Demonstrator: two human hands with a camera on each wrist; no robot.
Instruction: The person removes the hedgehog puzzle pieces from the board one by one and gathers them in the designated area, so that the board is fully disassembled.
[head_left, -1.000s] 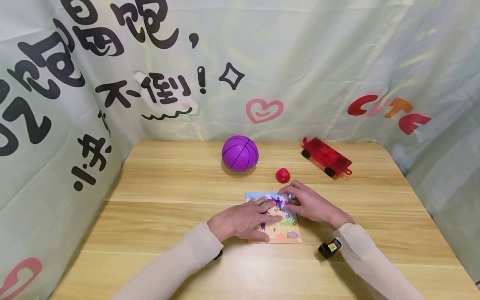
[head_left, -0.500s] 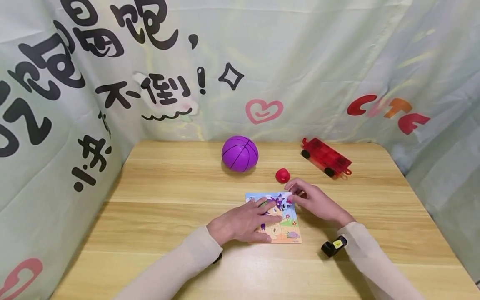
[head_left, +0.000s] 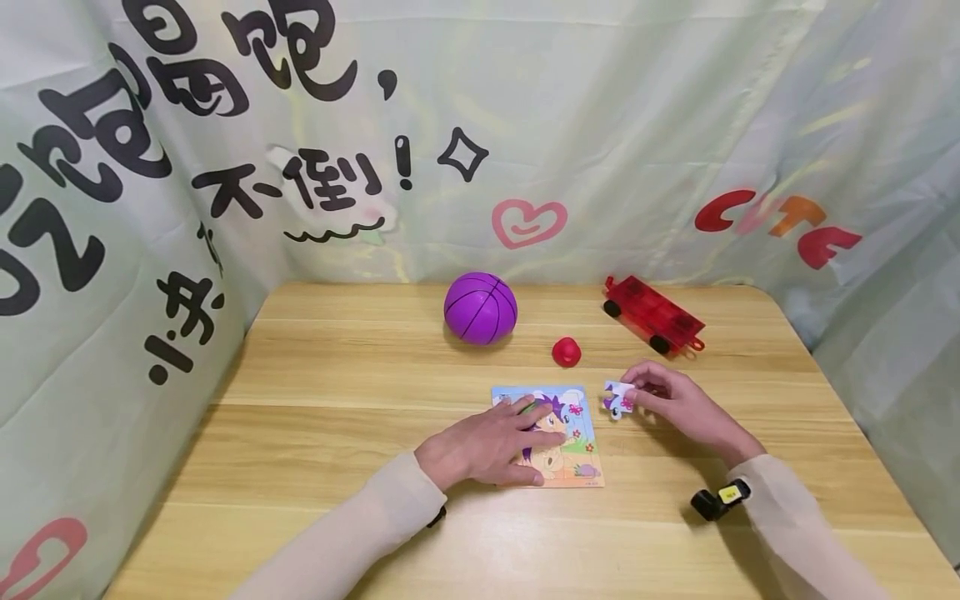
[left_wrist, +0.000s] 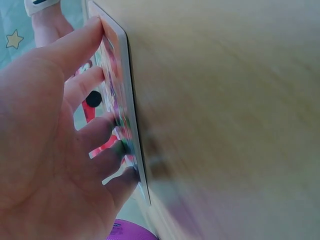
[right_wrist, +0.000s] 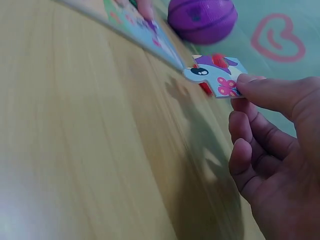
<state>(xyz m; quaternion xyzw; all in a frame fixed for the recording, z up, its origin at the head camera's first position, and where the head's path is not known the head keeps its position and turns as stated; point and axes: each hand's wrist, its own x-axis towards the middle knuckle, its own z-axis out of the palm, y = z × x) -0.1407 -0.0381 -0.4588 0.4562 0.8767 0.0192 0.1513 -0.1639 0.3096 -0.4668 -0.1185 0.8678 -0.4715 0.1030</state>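
A square cartoon jigsaw puzzle [head_left: 581,448] lies on the wooden table, its printed picture facing up. My left hand [head_left: 487,442] rests on it with fingers spread, covering the left and middle of the picture. In the left wrist view the fingertips [left_wrist: 96,30] touch the face of the puzzle near its edge. Off the puzzle's right side, my right hand [head_left: 686,408] pinches a puzzle piece [right_wrist: 215,77] between thumb and fingers. That piece carries an eye, purple hair and a pink butterfly, and it is held above the tabletop.
Behind the puzzle sit a small red hat-shaped piece [head_left: 566,352] and a purple ball [head_left: 481,307] with black lines. A red toy wagon [head_left: 652,315] with black wheels stands at the back right. A printed curtain [head_left: 615,125] hangs behind the table [head_left: 337,367].
My right hand has drawn the puzzle piece off the upper right corner of the puzzle and carried it to the right. The left hand has stayed in place on the puzzle.
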